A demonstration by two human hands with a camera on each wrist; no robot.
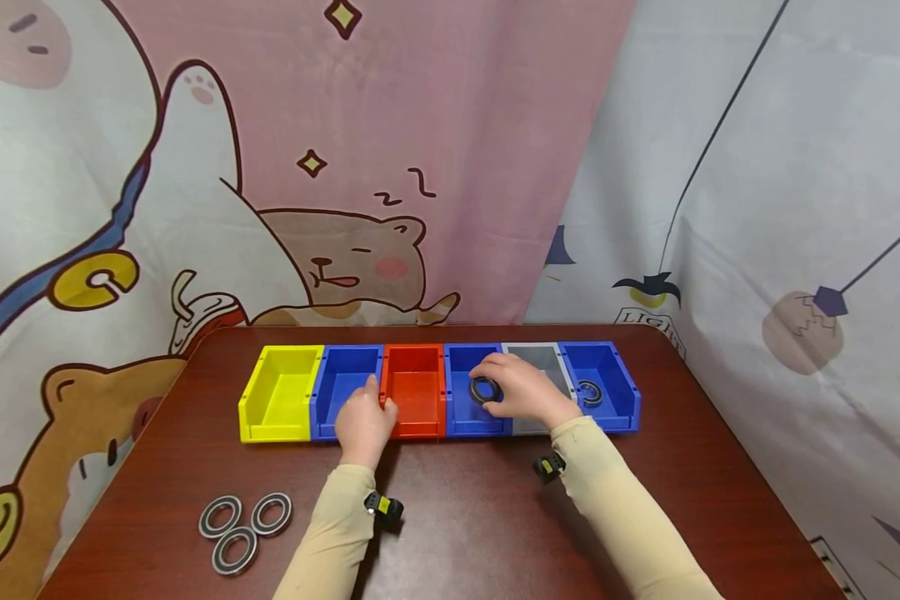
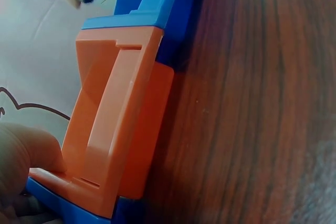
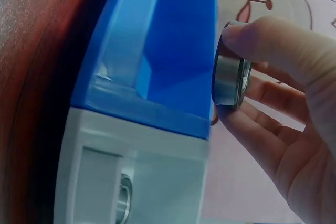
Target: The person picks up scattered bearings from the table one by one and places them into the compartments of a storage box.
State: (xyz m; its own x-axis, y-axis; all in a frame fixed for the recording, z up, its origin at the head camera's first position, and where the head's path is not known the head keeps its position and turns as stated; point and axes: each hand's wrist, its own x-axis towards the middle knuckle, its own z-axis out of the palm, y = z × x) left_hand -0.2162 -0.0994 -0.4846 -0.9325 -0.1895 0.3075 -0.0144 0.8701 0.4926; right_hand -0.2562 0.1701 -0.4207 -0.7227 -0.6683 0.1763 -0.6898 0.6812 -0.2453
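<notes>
On the near left of the desk (image 1: 450,542), I see three loose bearings (image 1: 252,547) lying flat in a tight cluster, in front of the row of six bins. That row runs along the far part of the desk and starts with the yellow bin (image 1: 281,396), followed by the first blue bin (image 1: 341,375). Next along I find the left hand (image 1: 363,425), set across the join between that blue bin and the red bin (image 1: 416,400); its thumb lies on the red side and the other fingers, dim in my left wrist feed, bend on the blue side, gripping the wall there. To the right of the red bin comes the middle blue bin (image 1: 461,408), and at its mouth I have the held bearing (image 3: 229,77), turned up on edge and pinched by the right hand (image 1: 521,387) between thumb and fingers. I can't tell from here exactly how high above the bin's floor it is. From the head camera that hand hides part of the gray bin (image 1: 551,362), but my right wrist feed looks inside, where another bearing (image 3: 125,203) shows partly behind the front lip. Last on the right stands the end blue bin (image 1: 607,412), with a single bearing (image 1: 597,393) in it, near its left wall.
</notes>
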